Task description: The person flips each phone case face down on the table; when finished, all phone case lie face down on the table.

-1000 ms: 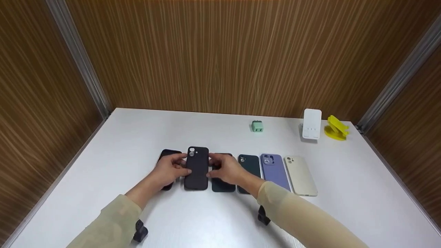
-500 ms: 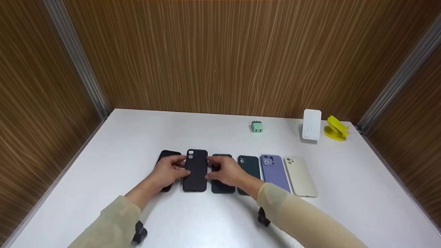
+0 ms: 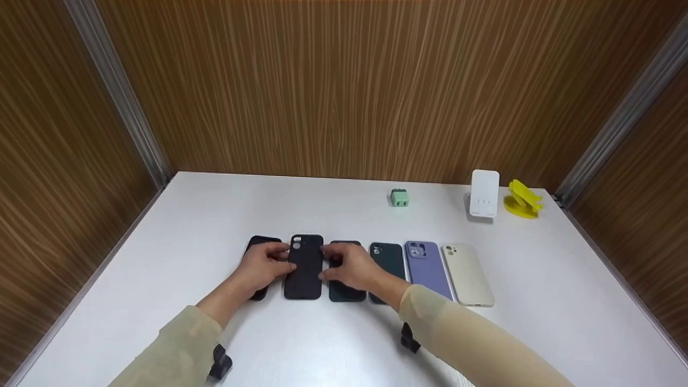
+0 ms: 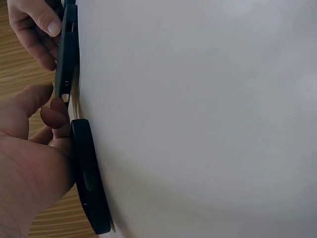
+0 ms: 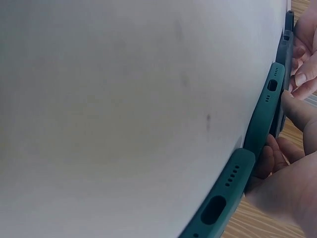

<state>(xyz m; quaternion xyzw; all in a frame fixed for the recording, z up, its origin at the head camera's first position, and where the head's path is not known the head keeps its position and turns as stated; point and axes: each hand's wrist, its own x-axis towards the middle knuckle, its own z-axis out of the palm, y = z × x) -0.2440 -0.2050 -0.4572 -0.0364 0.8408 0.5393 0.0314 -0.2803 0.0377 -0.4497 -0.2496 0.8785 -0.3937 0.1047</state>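
Observation:
In the head view a black phone case [image 3: 305,277] with camera cutouts lies in a row of cases on the white table. At its left edge, my left hand [image 3: 258,267] holds it between thumb and fingertips. My right hand [image 3: 352,264] does the same at the right edge. Another black case [image 3: 267,240] sits partly hidden beneath the left hand. Under the right hand lies a dark case [image 3: 346,293]. Seen edge-on in the right wrist view, a green case [image 5: 265,109] is beside the right fingers.
Farther right in the row are a dark green case [image 3: 391,263], a purple case [image 3: 430,271] and a cream case [image 3: 470,277]. Behind them stand a mint charger plug [image 3: 399,198], a white stand [image 3: 484,193] and a yellow phone stand [image 3: 522,200]. Wood-grain panels [image 3: 333,91] enclose the table.
Both hands have brought the black phone case down and slightly left, nearer the person, so it now lines up with the row. The other cases stay put.

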